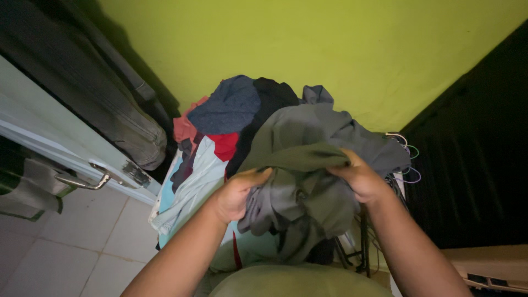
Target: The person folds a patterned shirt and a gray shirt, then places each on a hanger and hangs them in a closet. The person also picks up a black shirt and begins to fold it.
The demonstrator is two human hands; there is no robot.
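Observation:
My left hand (236,193) and my right hand (360,177) both grip an olive-grey garment (300,144) on top of a heap of clothes (231,110). The left hand pinches its lower left fold, the right hand holds a fold at its right side. Under it lie a dark blue piece (225,107), a red piece (224,146), a pale blue piece (192,187) and a black piece (269,104). What carries the heap is hidden.
A pale door with a metal handle (82,181) stands open at the left, with dark trousers (104,104) hanging over it. Wire hangers (404,159) stick out at the right of the heap. A yellow-green wall (308,49) is behind; white floor tiles (60,247) at lower left.

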